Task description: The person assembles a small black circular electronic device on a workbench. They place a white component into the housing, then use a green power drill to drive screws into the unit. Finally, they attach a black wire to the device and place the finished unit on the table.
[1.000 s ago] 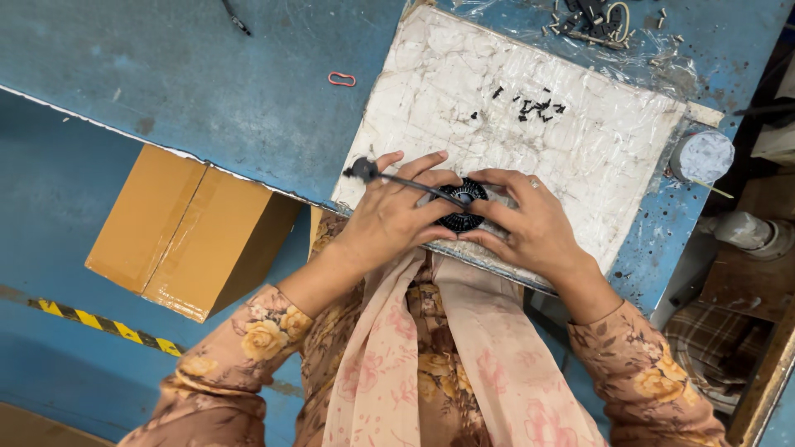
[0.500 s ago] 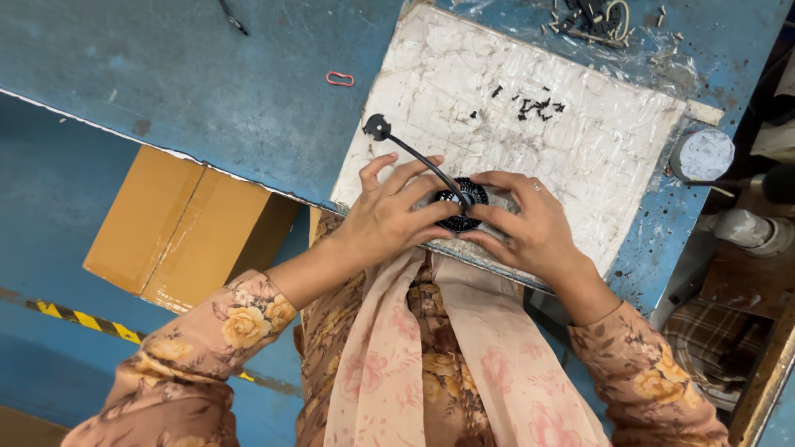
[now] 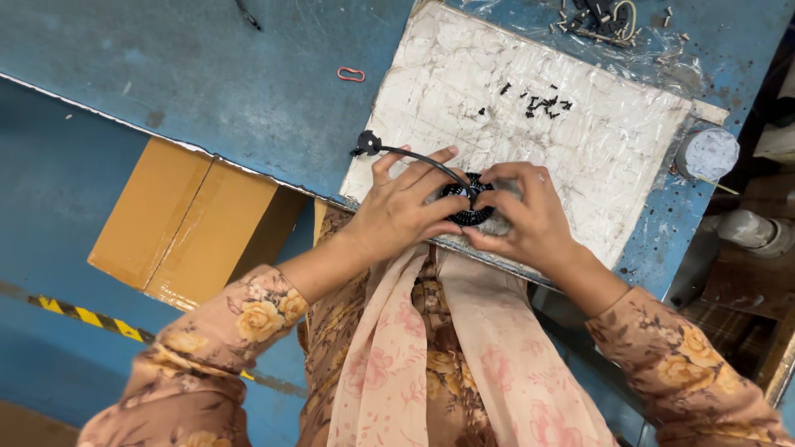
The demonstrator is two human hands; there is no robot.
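A small round black ribbed part [image 3: 466,203] sits at the near edge of a white plastic-wrapped board [image 3: 530,132]. My left hand [image 3: 403,207] grips its left side and my right hand [image 3: 522,217] grips its right side. A thin black cable [image 3: 418,157] runs from the part over my left fingers to a small black connector [image 3: 366,143] lying on the blue table [image 3: 207,91] just off the board's left edge. Much of the part is hidden under my fingers.
Several tiny black screws [image 3: 538,103] lie scattered on the board's far half. A red clip [image 3: 351,74] rests on the table. A round white container [image 3: 706,154] stands at the right; a cardboard box [image 3: 186,223] sits below the table edge at left. More hardware [image 3: 609,16] lies top right.
The cable's connector end swung up away from me, then settled near the board's left edge. Both hands stayed closed around the black part with slight finger shifts.
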